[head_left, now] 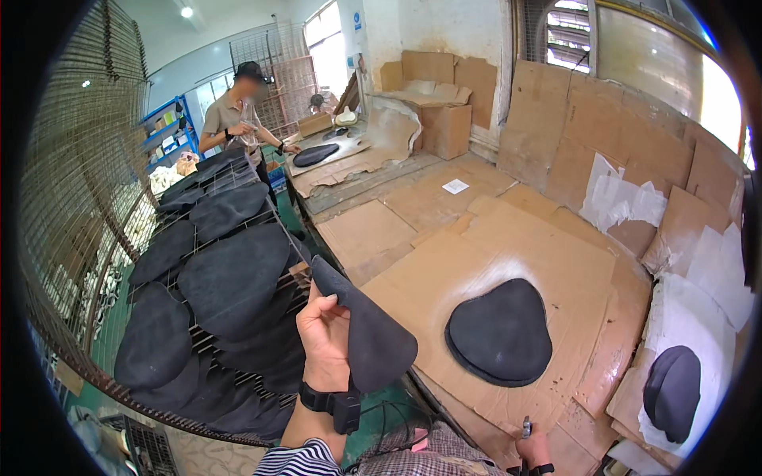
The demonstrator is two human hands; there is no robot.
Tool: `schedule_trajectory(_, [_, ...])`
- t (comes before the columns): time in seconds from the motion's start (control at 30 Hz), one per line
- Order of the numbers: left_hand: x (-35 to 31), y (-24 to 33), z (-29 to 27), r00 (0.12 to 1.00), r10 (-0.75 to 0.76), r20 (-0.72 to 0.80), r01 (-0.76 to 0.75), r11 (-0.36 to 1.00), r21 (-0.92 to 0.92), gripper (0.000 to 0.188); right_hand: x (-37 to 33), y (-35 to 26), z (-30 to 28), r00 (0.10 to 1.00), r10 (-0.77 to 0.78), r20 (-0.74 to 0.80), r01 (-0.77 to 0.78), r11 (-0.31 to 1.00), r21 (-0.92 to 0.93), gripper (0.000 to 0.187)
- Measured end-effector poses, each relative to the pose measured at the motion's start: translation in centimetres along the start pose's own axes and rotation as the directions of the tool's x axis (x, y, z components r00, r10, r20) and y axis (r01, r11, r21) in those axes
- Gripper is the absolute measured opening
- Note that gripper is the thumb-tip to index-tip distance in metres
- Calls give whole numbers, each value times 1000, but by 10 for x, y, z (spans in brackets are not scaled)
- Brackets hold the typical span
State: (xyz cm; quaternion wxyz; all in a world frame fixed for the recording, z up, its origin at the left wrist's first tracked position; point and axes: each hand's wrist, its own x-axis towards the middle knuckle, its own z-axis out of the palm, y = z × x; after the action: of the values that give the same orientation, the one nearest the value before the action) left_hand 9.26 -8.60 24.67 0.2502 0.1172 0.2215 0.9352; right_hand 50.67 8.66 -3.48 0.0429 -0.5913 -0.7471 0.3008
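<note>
left hand (pixel 324 337) raised, pinching, right hand (pixel 533 449) low, fisted

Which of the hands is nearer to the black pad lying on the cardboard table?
Right. The right hand is just below the black pad; the left hand is farther left, holding another pad.

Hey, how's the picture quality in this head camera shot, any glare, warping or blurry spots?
Head view: strong fisheye warp, the wire rack and cardboard-covered table edges bow toward the black rim; window at upper right blows out white; ceiling lamp flares a little; the dark pad in the left hand and the pad on the table are sharp, evenly lit, with soft shadows; the right hand is cut off at the lower edge.
</note>
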Motion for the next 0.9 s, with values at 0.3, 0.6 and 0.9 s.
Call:
schedule_trajectory(0.3, [-5,-6,5,1000,-22,15,22,1000,-14,63,3,10,9,996,-60,-65,60,998,-8,22])
schedule_trajectory(0.6, [-6,-4,1,1000,16,-3,-16,1000,-23,63,-7,-19,-5,990,114,88,-120,990,76,33])
schedule_trajectory(0.9, [-9,1,-1,1000,14,26,-13,1000,-17,58,-7,-10,6,998,-40,-48,38,999,-34,30])
